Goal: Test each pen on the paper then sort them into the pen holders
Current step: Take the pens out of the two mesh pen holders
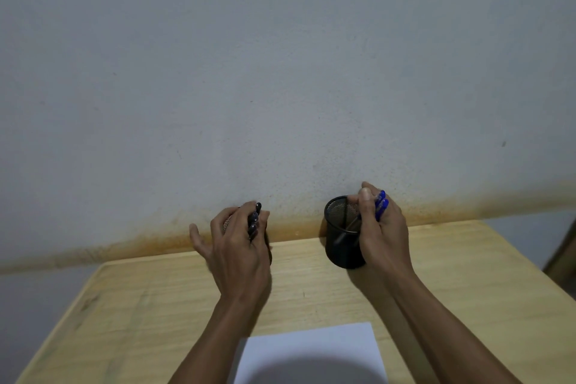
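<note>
**Both hands on pens at the two holders**

Head view: the left hand (238, 246) curls its fingers round a bunch of black-capped pens (254, 221) over a holder that it almost wholly hides, only a sliver of mesh showing at its far left; the right hand (381, 227) pinches blue-capped pens (381, 204) against the far right rim of the black mesh pen holder (343, 232), in which a dark pen or two seem to lean; I cannot tell whether the blue pens' tips are inside.

The pens should be light, stiff and smooth, so a bunch may slip or fan out; holding mid-barrel looks safest. The mesh holder is probably light and tippable, better steadied by its wall.

The white paper (311, 349) lies near, between the forearms, partly shadowed; the desk (140, 305) is pale wood-grain, set against a grey wall (280, 72) with a rusty stain along its foot.
</note>
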### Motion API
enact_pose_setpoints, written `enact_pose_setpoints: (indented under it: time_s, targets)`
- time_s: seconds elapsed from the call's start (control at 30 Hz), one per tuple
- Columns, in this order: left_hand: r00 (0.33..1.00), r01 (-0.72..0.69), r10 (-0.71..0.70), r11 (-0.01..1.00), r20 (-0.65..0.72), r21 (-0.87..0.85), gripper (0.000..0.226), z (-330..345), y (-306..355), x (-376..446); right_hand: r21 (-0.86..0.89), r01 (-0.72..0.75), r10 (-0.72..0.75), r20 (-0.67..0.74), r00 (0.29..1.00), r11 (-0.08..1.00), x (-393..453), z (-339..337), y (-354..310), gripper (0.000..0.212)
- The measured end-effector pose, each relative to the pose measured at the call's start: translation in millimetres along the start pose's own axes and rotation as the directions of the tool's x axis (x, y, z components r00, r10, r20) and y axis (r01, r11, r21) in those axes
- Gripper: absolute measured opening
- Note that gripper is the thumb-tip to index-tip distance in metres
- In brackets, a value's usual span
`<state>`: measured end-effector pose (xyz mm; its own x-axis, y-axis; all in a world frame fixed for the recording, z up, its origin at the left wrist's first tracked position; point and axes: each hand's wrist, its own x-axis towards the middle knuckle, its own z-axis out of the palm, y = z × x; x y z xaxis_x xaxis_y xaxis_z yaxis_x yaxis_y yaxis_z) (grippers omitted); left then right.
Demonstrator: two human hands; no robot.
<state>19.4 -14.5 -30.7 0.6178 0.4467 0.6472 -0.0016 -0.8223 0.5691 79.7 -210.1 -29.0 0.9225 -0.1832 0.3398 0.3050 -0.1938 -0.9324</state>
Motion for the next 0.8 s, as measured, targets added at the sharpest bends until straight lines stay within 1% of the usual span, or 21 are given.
enact_pose_setpoints:
  time_s: [0.13, 0.23, 0.27, 0.37, 0.47, 0.53, 0.63, 0.67, 0.73, 0.77, 0.8]
  targets:
    - [1.000, -0.021, 0.019, 0.994, -0.022, -0.109, 0.043, -4, 6, 3, 0.072, 0.025, -0.026, 0.013, 1.000, 0.997, -6, -8, -25, 0.050]
    - [0.996, -0.071, 0.060, 0.973, -0.058, -0.219, 0.042, -16, 19, 6, 0.093, 0.035, -0.040, 0.055, 0.998, 0.995, -11, -13, -47, 0.027]
    - [0.995, -0.085, 0.069, 0.962, -0.069, -0.261, 0.042, -23, 26, 7, 0.126, 0.038, -0.046, 0.064, 0.997, 0.991, -14, -15, -54, 0.028]
    - [0.987, -0.147, 0.114, 0.929, -0.115, -0.341, 0.035, -46, 40, 7, 0.174, 0.088, -0.102, 0.072, 0.992, 0.981, -25, -22, -76, 0.054]
    - [0.980, -0.181, 0.136, 0.915, -0.146, -0.360, 0.033, -74, 45, 3, 0.201, 0.134, -0.154, 0.084, 0.985, 0.970, -39, -32, -93, 0.057]
    - [0.979, -0.189, 0.148, 0.921, -0.143, -0.340, 0.032, -93, 42, -3, 0.214, 0.134, -0.161, 0.111, 0.981, 0.968, -51, -40, -102, 0.054]
    - [0.974, -0.214, 0.186, 0.937, -0.127, -0.276, 0.030, -117, 25, -21, 0.187, 0.091, -0.122, 0.162, 0.979, 0.978, -73, -50, -107, 0.029]
    - [0.974, -0.220, 0.200, 0.945, -0.106, -0.243, 0.030, -122, 17, -28, 0.169, 0.068, -0.097, 0.170, 0.981, 0.983, -80, -52, -105, 0.030]
    - [0.968, -0.249, 0.248, 0.959, -0.025, -0.135, 0.025, -131, -3, -42, 0.079, 0.039, -0.053, 0.177, 0.983, 0.996, -91, -57, -96, 0.048]
    - [0.963, -0.267, 0.269, 0.962, 0.033, -0.062, 0.023, -134, -13, -48, 0.005, 0.034, -0.035, 0.188, 0.982, 0.999, -93, -58, -90, 0.053]
    - [0.957, -0.273, 0.271, 0.962, 0.101, 0.010, 0.023, -135, -23, -53, -0.085, 0.036, -0.017, 0.208, 0.978, 0.996, -95, -59, -86, 0.054]
